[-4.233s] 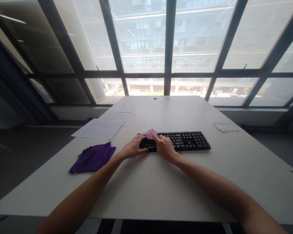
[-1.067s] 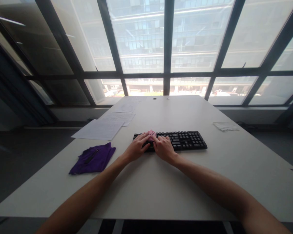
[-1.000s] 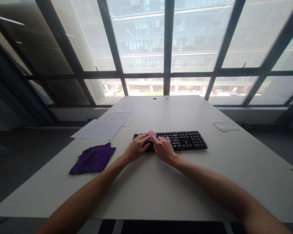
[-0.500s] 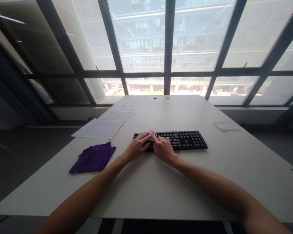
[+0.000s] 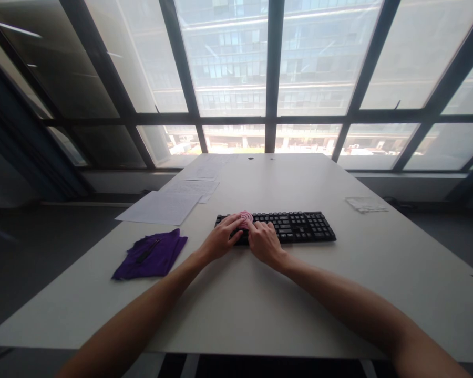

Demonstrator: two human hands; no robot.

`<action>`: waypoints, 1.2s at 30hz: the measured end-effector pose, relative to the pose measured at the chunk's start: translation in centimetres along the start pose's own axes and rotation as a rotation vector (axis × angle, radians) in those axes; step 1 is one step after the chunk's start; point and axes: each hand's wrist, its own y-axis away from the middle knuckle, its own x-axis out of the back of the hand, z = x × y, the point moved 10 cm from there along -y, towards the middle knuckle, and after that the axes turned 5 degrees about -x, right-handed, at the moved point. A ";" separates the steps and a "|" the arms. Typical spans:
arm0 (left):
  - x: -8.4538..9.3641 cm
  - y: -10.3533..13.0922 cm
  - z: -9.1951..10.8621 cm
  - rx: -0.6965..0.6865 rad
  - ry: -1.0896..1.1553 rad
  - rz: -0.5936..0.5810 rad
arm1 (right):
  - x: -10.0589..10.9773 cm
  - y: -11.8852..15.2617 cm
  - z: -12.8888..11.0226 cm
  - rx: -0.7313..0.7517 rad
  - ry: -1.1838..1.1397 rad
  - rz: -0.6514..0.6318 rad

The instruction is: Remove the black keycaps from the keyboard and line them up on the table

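Note:
A black keyboard [image 5: 305, 227] lies across the middle of the white table. On its left part rests a round pink object with a spiral pattern [image 5: 245, 217]. My left hand [image 5: 222, 236] is over the keyboard's left end, its fingers closed on the left side of the pink object. From the right, my right hand [image 5: 264, 240] touches the same object with its index finger; its other fingers are curled over the keys. The keys beneath both hands are hidden.
A folded purple cloth [image 5: 152, 257] with a small dark tool [image 5: 147, 251] on it lies left of my left forearm. Paper sheets [image 5: 160, 207] are spread at the back left. A flat clear packet [image 5: 366, 204] lies at the right. Windows stand beyond the table.

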 end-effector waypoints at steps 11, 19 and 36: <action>-0.5 0.1 -0.3 0.004 0.013 -0.037 | -0.3 0.0 0.1 -0.001 0.003 -0.003; 0.6 -0.2 0.5 -0.026 0.005 0.027 | 0.1 0.4 -0.4 0.003 0.007 0.019; -0.3 0.1 0.5 -0.036 0.009 -0.022 | 0.0 0.6 -0.7 0.012 0.008 0.019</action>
